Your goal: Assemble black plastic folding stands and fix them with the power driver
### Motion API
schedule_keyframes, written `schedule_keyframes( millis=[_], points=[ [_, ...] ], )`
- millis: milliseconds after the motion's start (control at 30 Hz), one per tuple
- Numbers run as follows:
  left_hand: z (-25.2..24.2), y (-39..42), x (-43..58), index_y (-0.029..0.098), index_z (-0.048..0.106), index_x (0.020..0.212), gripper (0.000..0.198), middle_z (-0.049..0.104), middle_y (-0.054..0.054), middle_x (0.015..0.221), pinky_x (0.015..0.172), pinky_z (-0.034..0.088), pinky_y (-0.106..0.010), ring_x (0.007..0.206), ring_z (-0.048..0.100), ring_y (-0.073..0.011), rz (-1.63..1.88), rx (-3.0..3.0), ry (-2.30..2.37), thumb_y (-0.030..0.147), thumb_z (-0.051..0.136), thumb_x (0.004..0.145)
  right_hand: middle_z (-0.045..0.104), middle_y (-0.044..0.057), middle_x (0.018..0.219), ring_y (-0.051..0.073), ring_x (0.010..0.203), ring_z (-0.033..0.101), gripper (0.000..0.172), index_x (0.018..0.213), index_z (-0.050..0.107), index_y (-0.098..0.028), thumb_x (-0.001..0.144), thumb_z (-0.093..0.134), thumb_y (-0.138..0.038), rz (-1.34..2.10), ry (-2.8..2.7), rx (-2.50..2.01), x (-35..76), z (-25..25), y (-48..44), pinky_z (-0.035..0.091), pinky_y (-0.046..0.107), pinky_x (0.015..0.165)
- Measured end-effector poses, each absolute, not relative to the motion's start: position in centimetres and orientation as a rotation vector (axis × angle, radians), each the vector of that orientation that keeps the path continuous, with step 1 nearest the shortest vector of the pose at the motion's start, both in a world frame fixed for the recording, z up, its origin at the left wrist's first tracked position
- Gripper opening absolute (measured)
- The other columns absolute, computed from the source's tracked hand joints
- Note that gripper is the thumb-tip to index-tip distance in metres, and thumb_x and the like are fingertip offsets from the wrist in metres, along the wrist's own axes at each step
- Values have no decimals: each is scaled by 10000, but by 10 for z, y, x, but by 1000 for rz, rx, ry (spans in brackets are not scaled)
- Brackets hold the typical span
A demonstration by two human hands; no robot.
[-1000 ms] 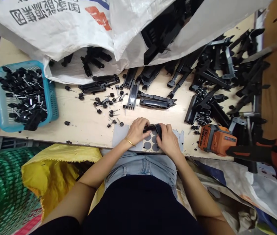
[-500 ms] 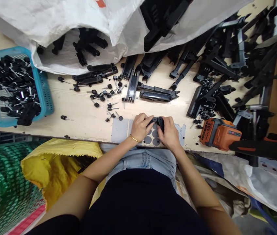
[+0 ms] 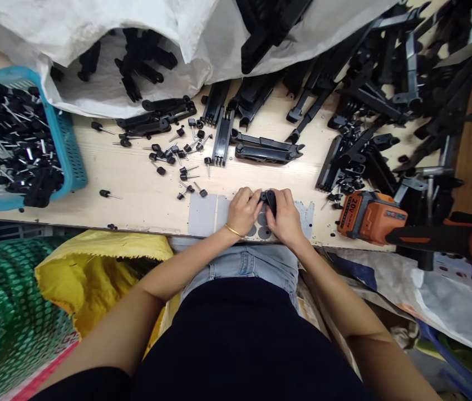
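Both hands meet at the near edge of the wooden table (image 3: 136, 189), over a grey sheet (image 3: 202, 214) with dark round pads. My left hand (image 3: 243, 211), with a thin gold bangle on its wrist, is closed on a small black plastic part (image 3: 269, 199). My right hand (image 3: 286, 218) grips the same part from the right. Most of the part is hidden by my fingers.
A blue basket (image 3: 75, 167) of black-headed pins sits at the left; loose pins (image 3: 177, 161) lie mid-table. Black plastic arms (image 3: 267, 151) are piled behind and to the right. A white sack (image 3: 106, 33) spills parts at the back. An orange cordless drill (image 3: 372, 217) lies at the right edge.
The hands stay together on the black part and their fingers shift slightly. The view has tilted, so the table and hands sit a little higher in the picture.
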State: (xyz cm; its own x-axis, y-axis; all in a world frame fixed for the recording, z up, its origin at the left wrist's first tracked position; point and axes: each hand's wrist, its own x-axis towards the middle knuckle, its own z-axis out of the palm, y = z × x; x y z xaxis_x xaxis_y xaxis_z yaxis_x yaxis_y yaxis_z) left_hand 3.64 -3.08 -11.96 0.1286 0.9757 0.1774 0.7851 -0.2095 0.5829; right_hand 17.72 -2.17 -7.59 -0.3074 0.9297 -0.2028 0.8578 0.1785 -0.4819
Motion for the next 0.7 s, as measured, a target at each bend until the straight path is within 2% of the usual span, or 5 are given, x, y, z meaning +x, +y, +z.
schedule_keyframes(
  millis=[133,300,433,600,700],
  points=[
    [-119,-21,31,153,614,1089,253,509,-57,838,747,472,-318,835,512,-193,717,2171,1443,253,466,910,491,147,1102,258,913,550,410,1228,455,-124,824,423,-188,775,-2312,-1775,176,-76,-22,486,351,749],
    [-120,-21,39,120,602,1118,286,485,-55,812,721,472,-328,800,496,-195,812,2057,1646,209,443,898,508,150,1073,257,911,552,440,1245,454,-92,811,427,-160,805,-2326,-1742,177,-75,-23,496,357,781],
    [-120,-13,33,148,636,1075,258,493,-47,809,703,471,-305,791,501,-181,775,2195,1317,241,489,884,510,152,1071,253,926,553,440,1256,455,-79,828,427,-174,801,-2309,-1717,179,-76,-24,495,351,812],
    [-119,-20,41,142,623,1116,279,482,-32,781,710,467,-310,769,497,-174,845,1995,1614,186,487,876,515,152,1056,261,926,555,455,1271,446,-83,825,424,-168,778,-2335,-1714,181,-79,-24,498,362,802],
    [-118,-26,47,138,627,1113,282,480,-24,780,715,466,-298,768,495,-168,860,1981,1606,173,511,859,521,145,1047,261,903,555,466,1275,439,-106,813,430,-160,744,-2315,-1705,180,-82,-26,505,374,780]
  ],
)
